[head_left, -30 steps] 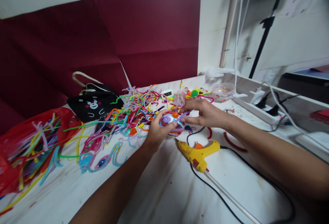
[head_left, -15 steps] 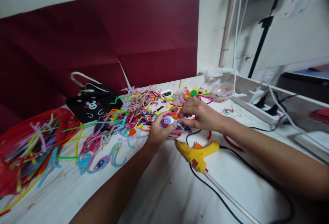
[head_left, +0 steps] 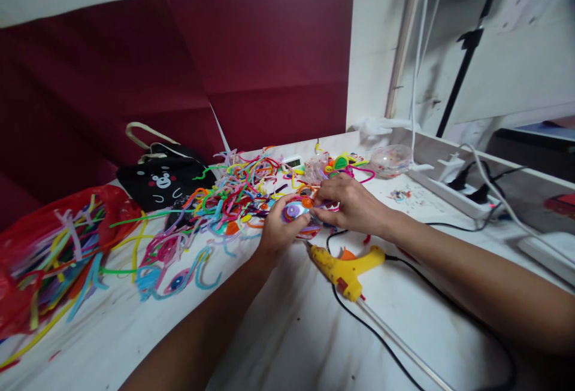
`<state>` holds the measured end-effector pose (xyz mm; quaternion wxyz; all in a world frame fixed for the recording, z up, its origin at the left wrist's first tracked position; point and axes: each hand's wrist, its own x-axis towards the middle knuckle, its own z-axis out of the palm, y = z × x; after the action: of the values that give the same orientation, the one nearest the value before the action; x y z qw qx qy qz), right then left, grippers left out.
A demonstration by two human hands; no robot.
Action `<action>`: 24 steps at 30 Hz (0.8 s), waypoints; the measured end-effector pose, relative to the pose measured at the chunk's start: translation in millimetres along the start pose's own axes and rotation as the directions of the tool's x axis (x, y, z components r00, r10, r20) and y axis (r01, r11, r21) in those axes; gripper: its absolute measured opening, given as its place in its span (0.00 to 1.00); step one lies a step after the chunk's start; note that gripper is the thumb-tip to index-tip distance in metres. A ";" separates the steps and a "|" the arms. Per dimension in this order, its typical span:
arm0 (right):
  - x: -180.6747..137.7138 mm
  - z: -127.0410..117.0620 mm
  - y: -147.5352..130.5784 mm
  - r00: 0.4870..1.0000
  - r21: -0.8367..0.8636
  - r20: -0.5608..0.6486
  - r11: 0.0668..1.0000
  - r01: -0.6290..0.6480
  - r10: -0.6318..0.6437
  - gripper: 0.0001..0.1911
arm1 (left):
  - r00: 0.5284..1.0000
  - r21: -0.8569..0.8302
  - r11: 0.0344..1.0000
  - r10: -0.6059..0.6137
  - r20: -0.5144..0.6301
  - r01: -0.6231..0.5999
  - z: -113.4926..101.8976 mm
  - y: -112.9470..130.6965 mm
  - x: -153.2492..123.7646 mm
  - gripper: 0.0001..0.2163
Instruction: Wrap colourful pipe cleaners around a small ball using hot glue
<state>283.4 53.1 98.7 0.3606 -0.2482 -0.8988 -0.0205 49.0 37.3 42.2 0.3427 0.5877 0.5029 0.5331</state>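
My left hand (head_left: pixel 282 224) is closed around a small round craft piece (head_left: pixel 294 210), which is white and light blue with a purple disc and an orange bead on it. My right hand (head_left: pixel 344 199) pinches at the right edge of this piece, its thumb and fingertips close together; what exactly lies between them is too small to make out. Just below the hands, a yellow hot glue gun (head_left: pixel 345 268) lies on the white table (head_left: pixel 269 343), nozzle toward the piece, with a clear glue stick (head_left: pixel 399 340) sticking out of its back.
Behind my hands spreads a tangle of coloured pipe cleaners (head_left: pixel 242 181). At left are a red plastic bag (head_left: pixel 121 205) of more pipe cleaners and a black bag (head_left: pixel 153 184). A clear bowl (head_left: pixel 390 160) stands at the back, a power strip (head_left: pixel 467 196) at right. The glue gun's black cord (head_left: pixel 440 289) passes beneath my right arm.
The view has shifted slightly. Both hands stay at the craft piece in nearly the same pose, and my right forearm sits slightly higher in the view.
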 end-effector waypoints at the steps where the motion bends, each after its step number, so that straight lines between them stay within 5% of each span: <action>1: -0.1 0.2 -0.5 1.000 -0.012 0.000 1.000 0.000 0.000 0.06 | 1.000 0.008 1.000 0.002 0.002 -0.002 0.0 0.3 -0.2 0.25; 13: -2.0 3.9 -4.0 1.000 -0.096 -0.018 0.995 -0.018 0.016 0.06 | 0.998 0.075 0.996 0.049 -0.034 -0.047 3.5 0.4 -1.2 0.24; 24: -1.4 1.7 -4.8 0.999 -0.093 -0.019 0.995 -0.033 0.031 0.05 | 1.000 0.085 0.996 0.005 0.017 -0.007 -2.1 27.8 -9.3 0.22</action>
<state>280.9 48.7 97.2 0.3570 -0.2788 -0.8896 -0.0587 53.9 21.0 66.1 0.3199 0.6077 0.5206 0.5074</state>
